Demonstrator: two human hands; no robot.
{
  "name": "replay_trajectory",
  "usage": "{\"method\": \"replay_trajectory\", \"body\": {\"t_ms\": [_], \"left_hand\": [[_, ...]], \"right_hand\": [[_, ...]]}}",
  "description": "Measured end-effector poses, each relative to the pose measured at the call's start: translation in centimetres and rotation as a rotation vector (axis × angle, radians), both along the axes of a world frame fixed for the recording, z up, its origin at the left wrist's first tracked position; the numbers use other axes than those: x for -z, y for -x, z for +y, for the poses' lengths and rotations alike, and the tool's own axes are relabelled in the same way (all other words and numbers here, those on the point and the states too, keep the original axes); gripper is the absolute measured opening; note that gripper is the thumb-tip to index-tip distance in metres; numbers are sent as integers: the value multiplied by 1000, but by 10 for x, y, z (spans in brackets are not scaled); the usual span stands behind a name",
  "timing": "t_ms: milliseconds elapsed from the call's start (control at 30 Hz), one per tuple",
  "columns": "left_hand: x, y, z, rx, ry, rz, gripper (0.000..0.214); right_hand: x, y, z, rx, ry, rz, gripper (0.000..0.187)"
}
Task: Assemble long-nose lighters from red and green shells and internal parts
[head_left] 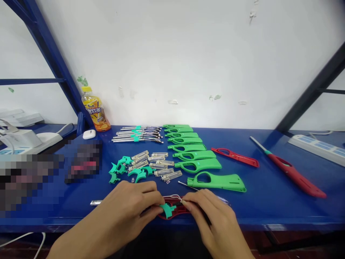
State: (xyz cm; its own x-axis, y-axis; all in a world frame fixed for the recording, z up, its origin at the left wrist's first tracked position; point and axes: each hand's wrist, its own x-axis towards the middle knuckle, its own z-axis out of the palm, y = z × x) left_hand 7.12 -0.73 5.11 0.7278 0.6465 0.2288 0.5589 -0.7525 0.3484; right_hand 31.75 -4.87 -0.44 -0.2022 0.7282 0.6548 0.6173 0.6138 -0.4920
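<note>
A red lighter half-shell (175,215) lies at the table's front edge between my hands. My left hand (137,203) pinches a teal trigger (168,210) over the shell's left part. My right hand (211,212) has thumb and forefinger closed on a thin white wire (174,196) above the shell's right part. A metal tube end (95,203) shows left of my left wrist. Just beyond my right hand are a thin screwdriver-like shaft (187,185) and a green half-shell (226,181). My fingers hide part of the red shell.
Loose teal triggers (121,166) and clear fuel tanks (163,167) lie mid-table. Behind are metal lighter tubes with wires (134,139) and several green half-shells (199,165). Rightward lie a red half-shell (237,157), a red lighter (293,172) and a power strip (320,149). A bottle (95,111) stands back left.
</note>
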Motion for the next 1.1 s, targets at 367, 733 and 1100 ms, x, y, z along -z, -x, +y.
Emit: {"method": "replay_trajectory", "body": {"t_ms": [367, 733, 1100], "left_hand": [[-7, -5, 0, 5, 19, -13, 18], [13, -7, 7, -4, -70, -81, 17], [4, -7, 0, -12, 30, 68, 36]], "right_hand": [[-4, -1, -1, -5, -10, -11, 22], [-5, -4, 0, -91, 55, -19, 25], [-5, -3, -1, -67, 53, -14, 25]]}}
